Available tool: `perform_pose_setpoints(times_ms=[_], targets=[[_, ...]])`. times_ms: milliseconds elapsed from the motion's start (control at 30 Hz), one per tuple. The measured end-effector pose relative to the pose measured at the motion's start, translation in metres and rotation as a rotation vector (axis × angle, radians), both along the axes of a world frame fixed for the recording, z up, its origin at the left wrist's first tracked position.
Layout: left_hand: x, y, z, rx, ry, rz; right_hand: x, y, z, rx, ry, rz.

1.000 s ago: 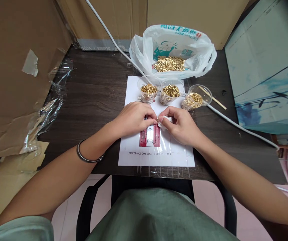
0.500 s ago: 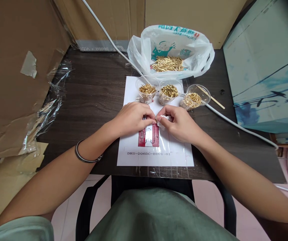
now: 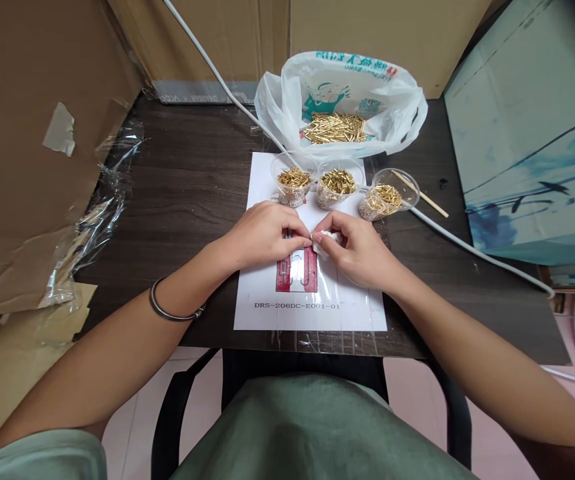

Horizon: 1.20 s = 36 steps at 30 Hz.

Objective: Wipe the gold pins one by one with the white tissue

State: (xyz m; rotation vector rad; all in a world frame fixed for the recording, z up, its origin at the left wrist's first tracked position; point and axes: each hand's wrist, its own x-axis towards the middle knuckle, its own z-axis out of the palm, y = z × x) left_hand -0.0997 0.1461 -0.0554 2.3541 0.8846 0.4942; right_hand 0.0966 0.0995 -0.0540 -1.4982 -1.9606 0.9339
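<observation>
My left hand (image 3: 271,235) and my right hand (image 3: 362,252) meet over a printed sheet of paper (image 3: 255,287), fingertips pinched together. Between the fingertips a tiny gold-coloured metal piece (image 3: 311,238) just shows; most of it is hidden. A crumpled white tissue (image 3: 327,243) is tucked in my right hand, under the fingers. Below my hands lies the paper's red and white printed picture (image 3: 297,272). Just beyond my fingers stand three clear plastic cups, a left cup (image 3: 294,194), a middle cup (image 3: 336,198) and a tilted right cup (image 3: 376,213), each holding small gold-coloured metal parts.
Behind the cups sits an open white plastic bag (image 3: 275,110) with many gold-coloured metal pins (image 3: 335,128). A wooden stick (image 3: 432,203) leans into the right cup. A white cable (image 3: 477,249) crosses the dark desk (image 3: 187,167). Cardboard (image 3: 42,220) walls the left side.
Both hands stay almost in the same place, with fingertips still together. Only a very slight shift of the fingers and the view is visible.
</observation>
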Motion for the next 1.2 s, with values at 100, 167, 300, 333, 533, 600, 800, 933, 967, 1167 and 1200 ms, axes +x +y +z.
perform_pose_setpoints(times_ms=[100,167,300,333,533,600,800,933,967,1167,1200], targets=[[-0.0002,0.0002,0.0006,-0.007,-0.004,-0.003,-0.0003,-0.0001,0.0003,0.009,0.004,0.001],[-0.0002,0.0004,0.0009,-0.003,-0.002,-0.007,-0.0005,-0.0001,0.0008,0.003,0.005,-0.004],[-0.0003,0.0006,0.0015,0.018,0.015,-0.026,-0.0003,-0.0002,0.0013,-0.016,0.009,-0.01],[-0.0003,0.0006,0.0017,0.019,0.017,-0.029,-0.0002,-0.0002,0.0013,-0.016,0.009,-0.009],[0.0001,0.0005,0.0008,-0.001,0.016,-0.017,-0.0001,0.0009,-0.0003,0.001,0.03,0.007],[0.0004,0.0006,0.0,-0.004,0.01,-0.013,-0.0004,0.0012,-0.0005,0.009,0.031,0.004],[0.0009,0.0008,0.0001,-0.023,0.012,0.005,-0.0021,0.0001,0.001,0.02,0.019,0.005],[0.0011,0.0008,0.0003,-0.042,0.009,0.017,-0.0033,-0.0008,0.0019,0.023,0.008,0.002],[0.0012,0.0008,0.0004,-0.044,0.007,0.018,-0.0033,-0.001,0.002,0.026,0.006,0.003],[0.0017,0.0004,0.0016,-0.048,0.013,0.023,-0.0027,-0.0013,0.0019,0.075,-0.02,0.015],[0.0017,0.0002,0.0017,-0.049,0.014,0.025,-0.0027,-0.0014,0.0017,0.081,-0.025,0.017]])
